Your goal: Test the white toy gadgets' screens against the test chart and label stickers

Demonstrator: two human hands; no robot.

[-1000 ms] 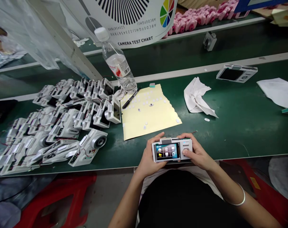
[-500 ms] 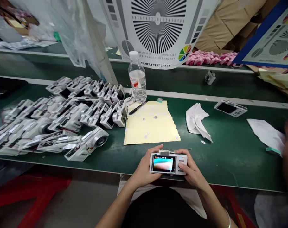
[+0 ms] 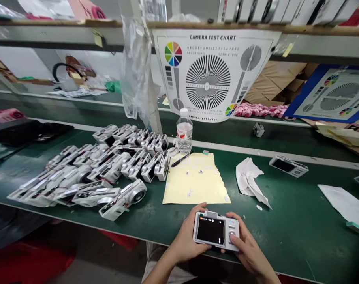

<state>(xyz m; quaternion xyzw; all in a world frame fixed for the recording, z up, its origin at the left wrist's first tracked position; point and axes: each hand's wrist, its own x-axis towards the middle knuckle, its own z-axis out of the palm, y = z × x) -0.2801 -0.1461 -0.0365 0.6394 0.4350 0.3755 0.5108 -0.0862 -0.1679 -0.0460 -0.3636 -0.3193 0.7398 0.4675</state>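
Note:
A small white digital camera is held between both hands above the bench's front edge, its back turned towards me. Its screen is lit but mostly black, with small icons along the top. My left hand grips the camera's left end, fingers behind it and thumb underneath. Around the right end closes my right hand, its thumb on the round button pad. Beyond the hands lies a yellow paper sheet with a black marker and several tiny parts on it.
Many partly opened white cameras crowd the left of the green bench. A water bottle stands behind the sheet. Crumpled tissue, another camera and white paper lie right. A camera test chart hangs ahead.
My view has tilted up, showing the whole test chart and the shelf above. The screen went from a bright blue and pinkish picture to mostly black. A person's hand at the right edge is gone.

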